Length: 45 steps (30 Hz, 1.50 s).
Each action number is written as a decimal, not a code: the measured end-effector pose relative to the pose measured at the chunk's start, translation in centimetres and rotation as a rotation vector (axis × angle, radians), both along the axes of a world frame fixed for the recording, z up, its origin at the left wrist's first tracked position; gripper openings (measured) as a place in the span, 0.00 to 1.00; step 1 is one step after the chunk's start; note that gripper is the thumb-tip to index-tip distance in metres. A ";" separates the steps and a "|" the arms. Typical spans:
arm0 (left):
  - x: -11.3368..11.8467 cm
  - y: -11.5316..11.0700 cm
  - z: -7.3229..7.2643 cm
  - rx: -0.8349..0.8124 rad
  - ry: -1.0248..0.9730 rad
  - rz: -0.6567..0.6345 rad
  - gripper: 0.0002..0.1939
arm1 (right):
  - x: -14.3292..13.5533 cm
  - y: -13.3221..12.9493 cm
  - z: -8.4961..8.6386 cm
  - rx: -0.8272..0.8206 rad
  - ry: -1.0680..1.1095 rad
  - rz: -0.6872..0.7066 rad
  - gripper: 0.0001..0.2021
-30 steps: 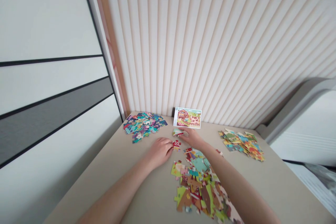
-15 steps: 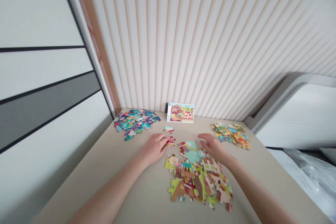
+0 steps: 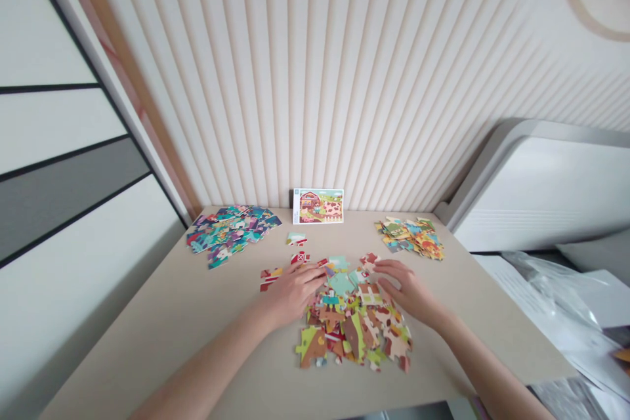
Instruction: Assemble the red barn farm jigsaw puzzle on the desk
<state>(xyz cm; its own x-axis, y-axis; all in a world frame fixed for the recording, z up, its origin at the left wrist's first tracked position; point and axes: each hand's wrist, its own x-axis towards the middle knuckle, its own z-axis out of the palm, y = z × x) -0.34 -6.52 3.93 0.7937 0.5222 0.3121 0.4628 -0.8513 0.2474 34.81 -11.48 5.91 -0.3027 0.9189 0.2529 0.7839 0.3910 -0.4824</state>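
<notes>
My left hand (image 3: 296,292) reaches over the left edge of a loose pile of farm-picture puzzle pieces (image 3: 339,328). Its fingers are stretched out, with the tips at a red and purple puzzle piece (image 3: 323,264); the thumb is hidden. On the pile's right side, my right hand (image 3: 406,285) is open, thumb apart from the fingers. Its fingertips are at a pink and dark-red puzzle piece (image 3: 369,261). Beyond my left hand lie a red barn piece (image 3: 300,257) and a pale green piece with red (image 3: 296,239). A red-striped piece (image 3: 270,279) lies left of that hand.
A farm picture card (image 3: 318,206) stands against the ribbed wall. A blue-purple puzzle pile (image 3: 233,230) lies at the back left, a yellow-orange puzzle pile (image 3: 412,236) at the back right. Papers and clear plastic (image 3: 551,289) lie beyond the table's right edge.
My left hand has left the barn piece and moved to the pile, uncovering the red-striped piece. A pink and dark-red piece now shows by my right fingertips. The view has shifted right.
</notes>
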 end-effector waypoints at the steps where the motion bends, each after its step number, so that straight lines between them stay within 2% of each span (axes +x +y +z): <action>1: 0.1 0.0 -0.1 -0.002 0.004 -0.010 0.23 | -0.8 1.0 0.3 -0.005 -0.002 0.032 0.16; 3: 0.0 0.1 -0.2 -0.003 0.008 -0.021 0.22 | -2.1 3.2 0.7 -0.007 -0.010 0.070 0.16; 5: -0.3 0.1 -0.1 0.002 0.015 -0.028 0.22 | -2.8 5.2 0.7 0.001 0.003 0.041 0.15; 8: -0.6 -0.2 0.3 0.003 0.026 -0.025 0.19 | -2.9 6.8 0.0 -0.032 0.049 0.023 0.15; 14: -0.5 -0.8 1.2 -0.026 0.020 0.015 0.16 | -2.3 4.8 -0.3 -0.123 -0.050 0.136 0.15; 17: -0.5 -0.8 1.1 -0.041 -0.011 0.026 0.16 | -2.4 4.1 -0.1 -0.122 -0.068 0.139 0.13; 23: -0.4 -0.7 0.8 -0.052 -0.009 0.047 0.15 | -2.3 4.5 0.2 -0.159 -0.065 0.118 0.09; 26: -0.4 -0.7 0.8 -0.045 -0.004 0.051 0.15 | -2.1 4.6 0.3 -0.233 0.038 0.061 0.10; 29: -0.3 -0.7 0.7 -0.041 -0.017 0.047 0.15 | -1.9 5.0 -0.1 -0.275 0.276 -0.023 0.12; 32: -0.3 -0.7 0.6 -0.038 -0.025 0.043 0.15 | -2.1 6.3 -1.4 -0.203 0.511 -0.137 0.20; 34: -0.3 -0.7 0.6 -0.041 -0.020 0.045 0.14 | -2.5 7.4 -2.4 -0.156 0.564 -0.235 0.25; 36: -0.4 -0.8 0.7 -0.052 -0.010 0.048 0.14 | -2.8 8.5 -3.2 -0.112 0.508 -0.297 0.26; 39: -0.5 -0.7 0.8 -0.060 0.000 0.046 0.15 | -2.9 9.4 -3.9 -0.010 0.295 -0.303 0.23; 42: -0.5 -0.7 0.7 -0.061 -0.005 0.040 0.14 | -2.1 9.4 -4.0 0.071 0.078 -0.252 0.21; 45: -0.4 -0.8 0.7 -0.058 -0.015 0.038 0.14 | -0.9 8.9 -3.7 0.029 -0.054 -0.117 0.18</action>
